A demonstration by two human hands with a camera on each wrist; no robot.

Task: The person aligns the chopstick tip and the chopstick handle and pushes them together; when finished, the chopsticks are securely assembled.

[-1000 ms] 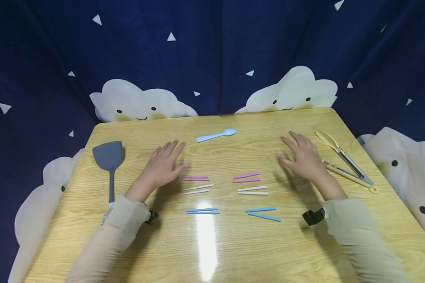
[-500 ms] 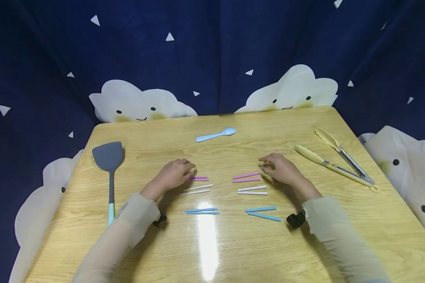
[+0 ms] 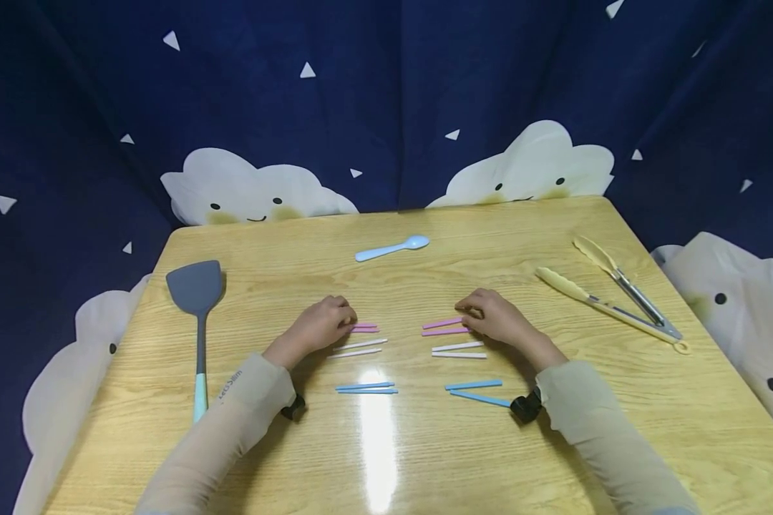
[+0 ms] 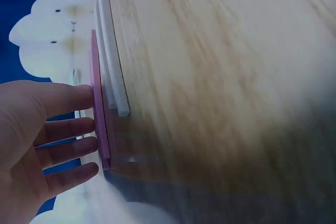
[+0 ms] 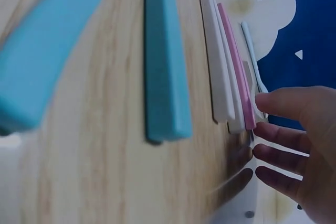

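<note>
In the head view, my left hand (image 3: 318, 322) reaches over the left end of a pair of slim pink sticks (image 3: 366, 330). The left wrist view has its thumb and fingertips lined up right along a pink stick (image 4: 100, 108), with a gap between thumb and forefinger. My right hand (image 3: 496, 315) is at the right end of another pink pair (image 3: 444, 332). Its thumb and fingers are spread beside the end of a pink stick (image 5: 239, 72) in the right wrist view. White stick pairs (image 3: 357, 353) and blue stick pairs (image 3: 367, 391) lie nearer on both sides.
A light blue spoon (image 3: 386, 251) lies toward the back of the wooden table. On the left is a grey spatula (image 3: 195, 286) with a mint handle, partly behind the left sleeve. Spread tongs (image 3: 567, 282) with yellowish tips lie at the right. A dark blue curtain (image 3: 373, 93) hangs behind.
Both hands have come inward and down to the pink sticks, the right one travelling farther left. Their fingers, earlier spread, are now more bent. The sticks have kept their places.
</note>
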